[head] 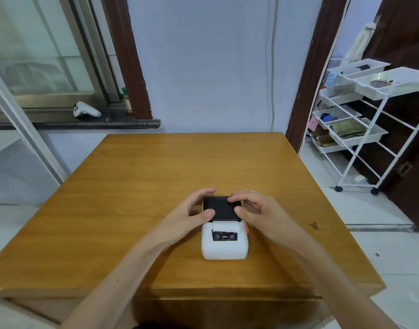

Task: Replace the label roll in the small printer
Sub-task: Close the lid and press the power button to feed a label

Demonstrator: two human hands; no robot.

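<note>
A small white label printer [224, 248] stands on the wooden table [132, 186], near its front middle. Its black lid [222, 208] is tilted up at the far end, with a strip of white label paper [225, 226] showing below it. My left hand [192, 214] pinches the lid's left edge, thumb in front and fingers curled over the top. My right hand [256, 210] holds the lid's right edge the same way. A black button panel sits on the printer's top face. The label roll inside is hidden by the lid.
A white wire rack [360, 119] with trays of odds and ends stands on the floor to the right. A window sill at the back left holds a white game controller [86, 109] and a small bottle [127, 100]. The wall lies just behind the table.
</note>
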